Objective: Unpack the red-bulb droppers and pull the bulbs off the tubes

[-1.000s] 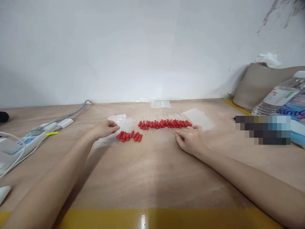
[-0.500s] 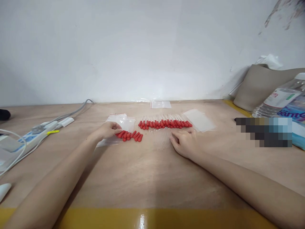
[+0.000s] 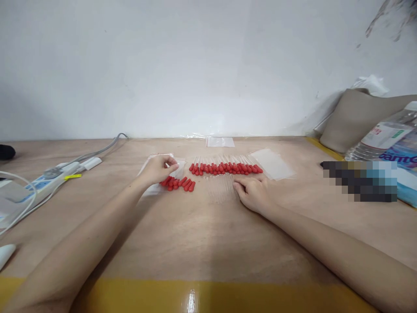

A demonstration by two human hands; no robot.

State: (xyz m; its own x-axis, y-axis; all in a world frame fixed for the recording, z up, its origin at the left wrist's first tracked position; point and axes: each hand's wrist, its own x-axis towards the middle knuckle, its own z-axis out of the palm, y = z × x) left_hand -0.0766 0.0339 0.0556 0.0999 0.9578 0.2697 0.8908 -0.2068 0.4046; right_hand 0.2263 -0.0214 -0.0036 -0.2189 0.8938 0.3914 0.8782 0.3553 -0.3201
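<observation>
My left hand [image 3: 159, 168] hovers just above a small pile of loose red rubber bulbs [image 3: 176, 184], its thumb and fingers bent together in a pinch. Whatever is between those fingertips is too small to make out. At the right edge of a bundle of thin clear tubes [image 3: 220, 189] rests my right hand [image 3: 252, 191], thumb and forefinger closed against the tube ends; what they grip is hidden. Behind the clear tubes lies a long row of droppers with red bulbs [image 3: 224, 168], their clear stems pointing to the wall.
Clear zip bags [image 3: 151, 190] lie under the left hand, with more bags [image 3: 273, 164] on the right and one small bag [image 3: 220, 142] by the wall. A power strip [image 3: 42, 187] with cables sits left. At right stand a plastic bottle [image 3: 378, 139] and a grey-brown container [image 3: 345, 117].
My left hand has lifted off the left end of the loose red bulbs and moved slightly right and away from me. The right hand has stayed nearly still by the tubes.
</observation>
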